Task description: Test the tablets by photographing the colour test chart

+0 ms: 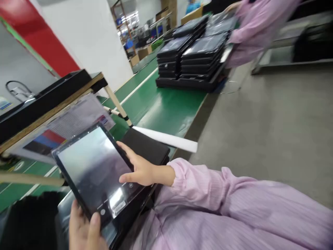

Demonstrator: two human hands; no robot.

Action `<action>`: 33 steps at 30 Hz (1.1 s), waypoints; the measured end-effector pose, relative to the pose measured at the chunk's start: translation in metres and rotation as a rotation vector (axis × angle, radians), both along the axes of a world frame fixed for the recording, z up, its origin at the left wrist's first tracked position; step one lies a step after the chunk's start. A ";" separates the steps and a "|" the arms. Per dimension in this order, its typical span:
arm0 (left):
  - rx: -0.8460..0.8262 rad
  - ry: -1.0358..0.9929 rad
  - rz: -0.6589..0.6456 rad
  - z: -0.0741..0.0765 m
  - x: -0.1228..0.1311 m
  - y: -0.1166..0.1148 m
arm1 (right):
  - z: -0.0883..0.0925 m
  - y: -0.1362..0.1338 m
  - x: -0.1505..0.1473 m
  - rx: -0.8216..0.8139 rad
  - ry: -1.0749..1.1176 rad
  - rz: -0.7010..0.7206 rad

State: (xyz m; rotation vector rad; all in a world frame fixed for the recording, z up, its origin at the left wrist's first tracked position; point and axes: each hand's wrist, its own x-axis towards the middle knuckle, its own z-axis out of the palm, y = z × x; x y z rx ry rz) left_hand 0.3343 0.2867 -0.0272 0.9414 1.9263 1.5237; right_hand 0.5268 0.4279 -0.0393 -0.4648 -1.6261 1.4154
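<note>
A black tablet (93, 170) with a lit, greyish screen is tilted up in front of me. My left hand (84, 229) grips its lower corner, thumb lying over the screen's edge. My right hand (137, 166), in a pink sleeve, reaches across from the right; its fingers wrap the tablet's right edge and the thumb rests on the screen near a round on-screen button. Under the tablet lies a dark flat tray or case (145, 146).
A green conveyor belt (166, 104) runs away from me, carrying stacks of black trays with tablets (192, 55). A white strip (166, 139) lies across the belt. A tilted stand with printed sheets (65, 125) is on my left. Another person in pink (249, 31) works at the far right.
</note>
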 end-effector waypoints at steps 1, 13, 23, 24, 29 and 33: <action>0.038 0.049 0.006 0.003 0.007 -0.001 | 0.001 -0.001 -0.004 0.037 0.046 0.030; 0.198 0.639 0.189 -0.014 0.031 0.006 | 0.000 0.014 -0.048 -0.498 0.364 0.089; 0.094 0.726 0.208 -0.018 0.031 0.013 | 0.007 0.014 -0.051 -0.481 0.298 0.064; 0.089 0.739 0.215 -0.019 0.031 0.013 | 0.007 0.013 -0.051 -0.477 0.290 0.055; 0.087 0.753 0.210 -0.021 0.030 0.013 | 0.006 0.012 -0.051 -0.467 0.281 0.019; 0.090 0.709 0.204 -0.022 0.032 0.014 | 0.006 0.013 -0.052 -0.443 0.282 0.033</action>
